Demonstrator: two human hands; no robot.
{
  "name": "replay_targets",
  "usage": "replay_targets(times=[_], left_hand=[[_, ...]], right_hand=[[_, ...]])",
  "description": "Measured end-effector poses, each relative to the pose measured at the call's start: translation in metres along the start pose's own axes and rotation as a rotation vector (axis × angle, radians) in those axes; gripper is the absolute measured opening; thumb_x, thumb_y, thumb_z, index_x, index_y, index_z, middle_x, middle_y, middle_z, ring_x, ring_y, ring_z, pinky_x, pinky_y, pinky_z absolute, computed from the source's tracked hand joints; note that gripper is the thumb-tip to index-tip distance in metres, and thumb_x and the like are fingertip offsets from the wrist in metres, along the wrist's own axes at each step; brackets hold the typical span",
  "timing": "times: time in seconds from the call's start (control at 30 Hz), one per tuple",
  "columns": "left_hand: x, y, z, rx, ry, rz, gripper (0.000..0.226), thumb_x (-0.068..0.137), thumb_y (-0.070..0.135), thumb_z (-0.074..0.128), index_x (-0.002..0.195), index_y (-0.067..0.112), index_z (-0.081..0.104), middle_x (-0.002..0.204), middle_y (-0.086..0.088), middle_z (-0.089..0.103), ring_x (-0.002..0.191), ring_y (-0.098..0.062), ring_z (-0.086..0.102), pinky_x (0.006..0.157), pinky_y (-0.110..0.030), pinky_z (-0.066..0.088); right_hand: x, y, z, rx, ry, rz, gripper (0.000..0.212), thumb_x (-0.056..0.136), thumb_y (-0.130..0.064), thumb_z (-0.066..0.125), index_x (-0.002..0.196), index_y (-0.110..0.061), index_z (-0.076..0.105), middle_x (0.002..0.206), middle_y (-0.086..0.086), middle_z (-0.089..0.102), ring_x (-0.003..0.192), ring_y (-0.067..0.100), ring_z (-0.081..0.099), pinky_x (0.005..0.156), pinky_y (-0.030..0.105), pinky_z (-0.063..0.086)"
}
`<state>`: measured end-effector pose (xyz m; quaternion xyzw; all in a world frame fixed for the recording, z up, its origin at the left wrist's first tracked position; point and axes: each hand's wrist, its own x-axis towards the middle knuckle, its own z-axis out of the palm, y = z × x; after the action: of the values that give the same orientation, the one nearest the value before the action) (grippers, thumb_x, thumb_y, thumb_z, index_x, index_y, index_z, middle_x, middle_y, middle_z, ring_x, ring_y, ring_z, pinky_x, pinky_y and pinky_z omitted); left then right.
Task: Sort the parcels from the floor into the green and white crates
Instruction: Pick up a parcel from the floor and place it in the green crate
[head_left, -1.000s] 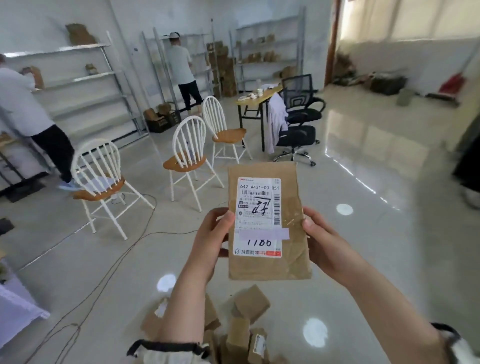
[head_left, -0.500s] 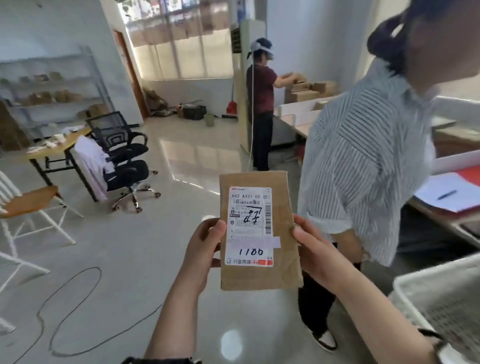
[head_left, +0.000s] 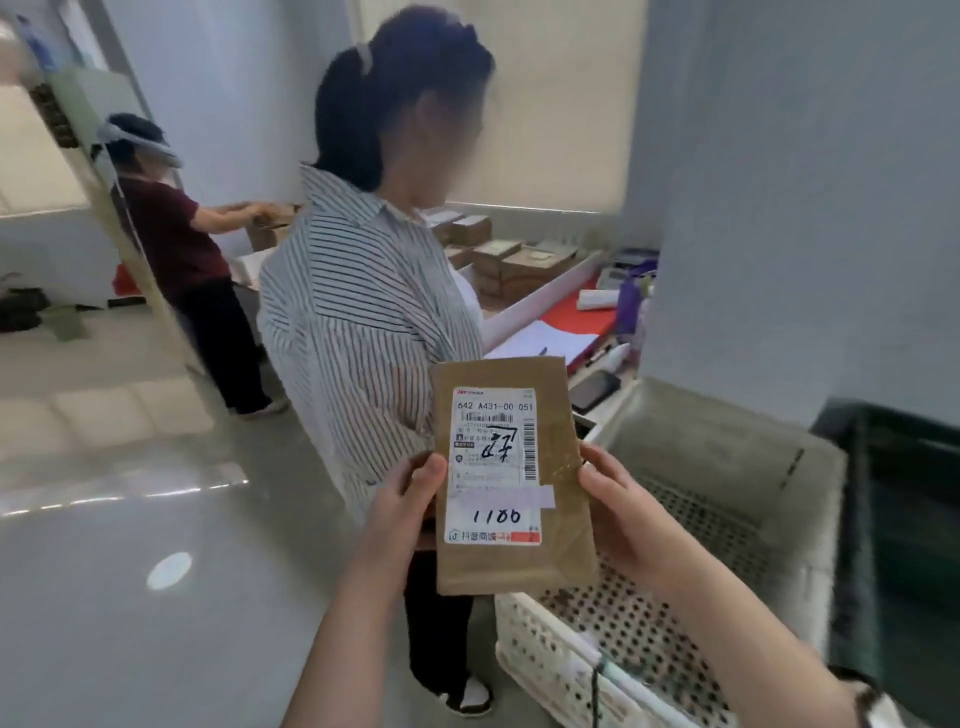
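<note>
A: Where is the flat brown paper parcel (head_left: 514, 558)?

B: In the air, held between both hands. In the head view its lower right corner overlaps the left rim of the white perforated plastic crate (head_left: 550, 657). I cannot tell whether it is truly above the crate.

A: Which way does it run?

B: Its long axis stands close to upright, short ends at top and bottom. The broad face with the white shipping label (head_left: 493, 465) is turned toward the camera. The print reads the right way up, with the printed number line at the top and handwritten digits lower down.

A: And the fingers?

B: The left hand (head_left: 410, 499) grips the left long edge, thumb flat on the front face beside the label. The right hand (head_left: 618, 506) grips the right long edge the same way. The other fingers of both hands are behind the parcel, hidden.

A: Where is the second crate?

B: A dark green crate (head_left: 904, 467) sits just beside the white one, on its right, only partly in view.

A: What else is around?

B: A person in a striped shirt (head_left: 358, 322) stands just behind the parcel, facing a desk (head_left: 569, 312) with a red top. Cardboard boxes (head_left: 519, 260) are stacked on it. Farther left, a person in a dark red top (head_left: 166, 234) is reaching toward a box. The floor (head_left: 130, 597) is pale and glossy.
</note>
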<state>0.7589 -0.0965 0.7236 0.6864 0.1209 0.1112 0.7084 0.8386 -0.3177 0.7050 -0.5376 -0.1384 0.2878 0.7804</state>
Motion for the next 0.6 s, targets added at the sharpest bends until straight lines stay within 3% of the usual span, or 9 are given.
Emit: replay_targets(times=[0.1, 0.17, 0.23, 0.3, 0.43, 0.53, 0.6], left_hand=[[0.037, -0.012, 0.045, 0.034, -0.123, -0.047, 0.067, 0.057, 0.072, 0.068, 0.103, 0.025, 0.062, 0.091, 0.000, 0.074, 0.072, -0.013, 0.071, 0.049, -0.025, 0.051], [0.063, -0.018, 0.070, 0.054, -0.185, -0.089, 0.069, 0.056, 0.073, 0.066, 0.106, 0.026, 0.062, 0.096, -0.001, 0.074, 0.081, -0.019, 0.072, 0.056, -0.034, 0.056], [0.113, -0.025, 0.119, 0.101, -0.408, -0.127, 0.067, 0.060, 0.071, 0.068, 0.107, 0.024, 0.062, 0.097, -0.004, 0.073, 0.086, -0.024, 0.071, 0.065, -0.040, 0.057], [0.134, -0.029, 0.150, 0.110, -0.533, -0.149, 0.065, 0.063, 0.068, 0.070, 0.107, 0.021, 0.062, 0.097, -0.006, 0.073, 0.085, -0.024, 0.070, 0.069, -0.040, 0.055], [0.139, -0.033, 0.169, 0.080, -0.551, -0.163, 0.042, 0.075, 0.054, 0.061, 0.103, 0.022, 0.063, 0.087, 0.000, 0.070, 0.063, -0.010, 0.065, 0.050, -0.026, 0.049], [0.151, -0.043, 0.194, 0.085, -0.624, -0.197, 0.031, 0.081, 0.051, 0.060, 0.100, 0.027, 0.063, 0.088, 0.002, 0.071, 0.069, -0.015, 0.066, 0.054, -0.029, 0.049], [0.155, -0.050, 0.219, 0.093, -0.679, -0.223, 0.023, 0.083, 0.047, 0.060, 0.097, 0.029, 0.063, 0.087, 0.004, 0.072, 0.072, -0.016, 0.068, 0.054, -0.028, 0.053]], right_hand=[[-0.014, -0.006, -0.042, 0.031, 0.177, -0.022, 0.069, 0.060, -0.047, 0.083, 0.123, -0.035, 0.054, 0.115, 0.005, 0.069, 0.100, 0.023, 0.068, 0.089, 0.042, 0.052], [-0.022, -0.009, -0.059, 0.053, 0.261, -0.029, 0.066, 0.068, -0.042, 0.078, 0.126, -0.032, 0.050, 0.115, 0.005, 0.069, 0.100, 0.023, 0.067, 0.089, 0.042, 0.052], [-0.024, -0.004, -0.096, 0.126, 0.475, -0.092, 0.059, 0.074, -0.038, 0.071, 0.128, -0.030, 0.047, 0.120, 0.006, 0.067, 0.108, 0.028, 0.064, 0.093, 0.045, 0.051], [-0.031, -0.007, -0.112, 0.165, 0.569, -0.143, 0.057, 0.078, -0.037, 0.069, 0.129, -0.029, 0.047, 0.122, 0.007, 0.066, 0.112, 0.031, 0.062, 0.095, 0.048, 0.050], [-0.040, -0.010, -0.117, 0.168, 0.595, -0.161, 0.049, 0.081, -0.033, 0.063, 0.128, -0.028, 0.049, 0.121, 0.009, 0.066, 0.111, 0.032, 0.062, 0.096, 0.050, 0.049], [-0.046, -0.008, -0.129, 0.192, 0.686, -0.185, 0.048, 0.078, -0.034, 0.064, 0.125, -0.030, 0.053, 0.120, 0.008, 0.067, 0.111, 0.030, 0.063, 0.098, 0.049, 0.048], [-0.053, -0.009, -0.143, 0.203, 0.756, -0.193, 0.051, 0.075, -0.037, 0.067, 0.123, -0.033, 0.053, 0.118, 0.005, 0.068, 0.106, 0.025, 0.066, 0.091, 0.043, 0.053]])
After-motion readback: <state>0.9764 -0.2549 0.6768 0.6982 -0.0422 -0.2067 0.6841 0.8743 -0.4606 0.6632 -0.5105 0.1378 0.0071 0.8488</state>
